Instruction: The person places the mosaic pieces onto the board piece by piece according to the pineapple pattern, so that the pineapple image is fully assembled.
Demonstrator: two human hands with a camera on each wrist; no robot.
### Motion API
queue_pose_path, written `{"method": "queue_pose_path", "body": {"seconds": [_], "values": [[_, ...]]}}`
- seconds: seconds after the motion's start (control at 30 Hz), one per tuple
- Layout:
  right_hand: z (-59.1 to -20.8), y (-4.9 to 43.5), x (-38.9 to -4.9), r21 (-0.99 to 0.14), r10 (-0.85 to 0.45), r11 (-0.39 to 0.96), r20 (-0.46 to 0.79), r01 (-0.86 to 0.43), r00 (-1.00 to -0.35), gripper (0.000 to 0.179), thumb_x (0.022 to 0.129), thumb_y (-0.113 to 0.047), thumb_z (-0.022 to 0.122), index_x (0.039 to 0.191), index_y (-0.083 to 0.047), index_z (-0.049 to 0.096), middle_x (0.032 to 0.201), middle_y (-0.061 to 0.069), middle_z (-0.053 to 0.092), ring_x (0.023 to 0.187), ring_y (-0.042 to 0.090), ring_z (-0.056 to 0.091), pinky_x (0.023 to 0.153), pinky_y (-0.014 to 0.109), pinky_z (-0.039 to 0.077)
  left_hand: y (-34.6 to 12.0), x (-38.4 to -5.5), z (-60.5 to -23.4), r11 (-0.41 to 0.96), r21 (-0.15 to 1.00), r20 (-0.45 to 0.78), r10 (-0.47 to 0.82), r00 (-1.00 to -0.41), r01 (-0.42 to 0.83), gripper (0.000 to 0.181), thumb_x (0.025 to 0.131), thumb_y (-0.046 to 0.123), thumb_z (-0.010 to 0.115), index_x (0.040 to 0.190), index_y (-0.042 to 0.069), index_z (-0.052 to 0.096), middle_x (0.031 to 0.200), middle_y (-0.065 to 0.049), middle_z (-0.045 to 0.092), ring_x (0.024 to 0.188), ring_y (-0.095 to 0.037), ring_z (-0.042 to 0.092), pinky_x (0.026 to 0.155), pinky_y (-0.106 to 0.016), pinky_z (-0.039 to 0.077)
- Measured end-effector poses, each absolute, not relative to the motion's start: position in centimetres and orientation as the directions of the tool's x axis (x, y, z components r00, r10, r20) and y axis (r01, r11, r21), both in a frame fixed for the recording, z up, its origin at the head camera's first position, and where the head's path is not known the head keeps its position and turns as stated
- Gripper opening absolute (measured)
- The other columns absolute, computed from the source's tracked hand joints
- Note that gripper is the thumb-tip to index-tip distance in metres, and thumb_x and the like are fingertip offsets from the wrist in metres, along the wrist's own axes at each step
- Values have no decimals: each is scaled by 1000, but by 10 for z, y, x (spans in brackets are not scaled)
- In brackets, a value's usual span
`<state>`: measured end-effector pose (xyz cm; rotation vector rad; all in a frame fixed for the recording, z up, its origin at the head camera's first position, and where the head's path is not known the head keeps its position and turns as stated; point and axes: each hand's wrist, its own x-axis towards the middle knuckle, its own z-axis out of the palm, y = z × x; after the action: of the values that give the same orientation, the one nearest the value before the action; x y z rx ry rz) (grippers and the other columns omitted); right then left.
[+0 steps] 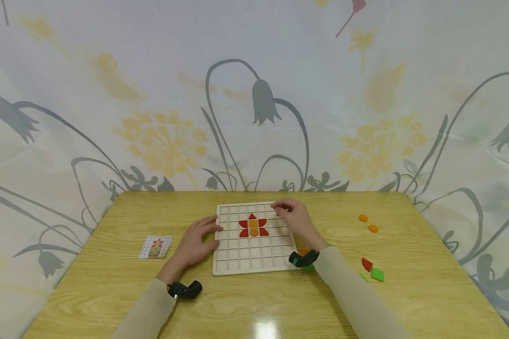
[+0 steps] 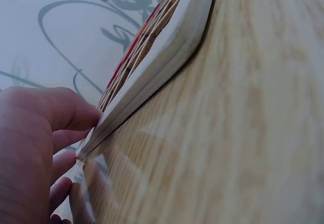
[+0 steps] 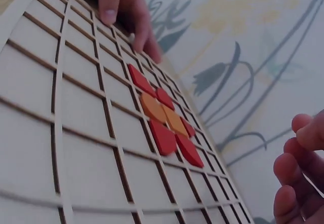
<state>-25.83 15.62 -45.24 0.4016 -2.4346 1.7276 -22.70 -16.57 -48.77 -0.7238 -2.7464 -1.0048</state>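
Note:
A pale wooden grid board [image 1: 233, 261] lies on the table. Near its middle, several red petal-shaped pieces [image 1: 263, 232] and a red triangle [image 1: 252, 216] surround an orange square [image 1: 253, 224] and an orange rounded piece [image 1: 254, 232]. My left hand [image 1: 197, 242] rests at the board's left edge, fingers spread and fingertips on the rim. Over the board's far right corner hovers my right hand [image 1: 294, 219], its fingers loosely bent. In the right wrist view, nothing shows between the right fingertips [image 3: 286, 168].
A small printed card [image 1: 156, 247] with a coloured pattern lies left of my left hand. To the right are two orange discs [image 1: 368, 223], a red piece [image 1: 366, 264] and a green square [image 1: 377, 274]. More pieces sit partly hidden under my right wrist. A patterned cloth backs the table.

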Motion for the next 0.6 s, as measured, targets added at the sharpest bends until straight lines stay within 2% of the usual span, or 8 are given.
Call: {"method": "queue_pose_path", "body": {"seconds": [0.17, 0.33, 0.47, 0.6], "values": [[-460, 198, -256, -850, -120, 429, 280, -304, -952, 20, 97, -5, 62, 114, 1, 71, 104, 15, 69, 89, 23, 62, 75, 29, 52, -165, -227, -487, 662, 572, 279, 399, -874, 485, 33, 88, 15, 71, 121, 10, 70, 152, -11, 45, 140, -39, 37, 113, -61, 27], [-465, 239, -243, -785, -134, 541, 274, -302, -952, 21, 97, -5, 62, 115, -1, 71, 107, 13, 70, 94, 25, 62, 81, 36, 52, -165, -228, -488, 667, 572, 271, 395, -878, 477, 33, 88, 16, 71, 121, 11, 70, 152, -11, 45, 140, -39, 37, 113, -60, 27], [-467, 265, -232, -757, -146, 593, 233, -274, -961, 19, 98, -7, 61, 113, -3, 72, 109, 12, 70, 94, 25, 63, 79, 37, 52, -165, -227, -487, 667, 577, 272, 388, -881, 471, 33, 88, 16, 71, 121, 11, 70, 152, -11, 45, 139, -40, 37, 112, -61, 27], [-470, 285, -223, -764, -174, 600, 164, -237, -971, 20, 99, -9, 60, 114, -4, 73, 112, 12, 70, 100, 28, 64, 81, 32, 52, -165, -226, -487, 667, 576, 274, 388, -880, 473, 33, 88, 15, 71, 121, 10, 70, 152, -12, 46, 139, -40, 38, 112, -61, 27]]}}
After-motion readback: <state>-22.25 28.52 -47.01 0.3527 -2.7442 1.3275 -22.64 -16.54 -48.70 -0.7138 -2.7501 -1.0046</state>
